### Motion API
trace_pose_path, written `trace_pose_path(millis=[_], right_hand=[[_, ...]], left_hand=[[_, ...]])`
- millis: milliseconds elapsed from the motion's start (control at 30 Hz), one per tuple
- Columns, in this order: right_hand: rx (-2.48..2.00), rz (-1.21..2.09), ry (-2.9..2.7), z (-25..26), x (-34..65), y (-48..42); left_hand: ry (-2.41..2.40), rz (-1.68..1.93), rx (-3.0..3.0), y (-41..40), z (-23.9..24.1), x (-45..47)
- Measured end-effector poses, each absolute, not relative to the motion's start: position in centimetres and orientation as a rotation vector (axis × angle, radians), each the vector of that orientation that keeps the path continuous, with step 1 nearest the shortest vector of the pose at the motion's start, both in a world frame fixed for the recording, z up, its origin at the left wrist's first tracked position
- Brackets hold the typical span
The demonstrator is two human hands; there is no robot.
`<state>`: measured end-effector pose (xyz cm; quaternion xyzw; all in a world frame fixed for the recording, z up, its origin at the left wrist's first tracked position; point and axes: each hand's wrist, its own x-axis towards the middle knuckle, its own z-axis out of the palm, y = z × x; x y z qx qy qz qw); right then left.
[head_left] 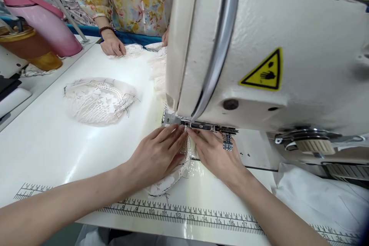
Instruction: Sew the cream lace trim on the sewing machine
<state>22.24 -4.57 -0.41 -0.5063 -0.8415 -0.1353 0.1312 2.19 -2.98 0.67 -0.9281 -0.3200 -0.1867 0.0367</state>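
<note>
My left hand (157,153) lies flat on a piece of white lace fabric (170,178), fingers stretched toward the presser foot (184,123) of the cream sewing machine (268,46). My right hand (215,152) lies flat beside it on the same lace, fingertips at the foot. The two sets of fingertips almost touch under the machine head. Part of the lace is hidden beneath my palms.
A stack of lace pieces (98,100) lies on the white table (43,150) to the left. Another person in a floral top rests a hand (112,46) on lace at the far edge. A pink bottle (43,19) stands far left. A printed ruler (184,215) runs along the near edge.
</note>
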Motion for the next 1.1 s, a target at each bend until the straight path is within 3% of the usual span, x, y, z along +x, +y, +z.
trace_pose_path(millis=[467,1100], right_hand=[[-1.555,-0.281,-2.487,-1.3,22.7,-3.7],[-1.434,-0.414,-2.480,-1.0,22.5,-3.6]], left_hand=[[-1.015,-0.601,-2.824,-2.5,0.2,2.4],[-1.014,-0.627,-2.777,-2.7,-0.3,2.5]])
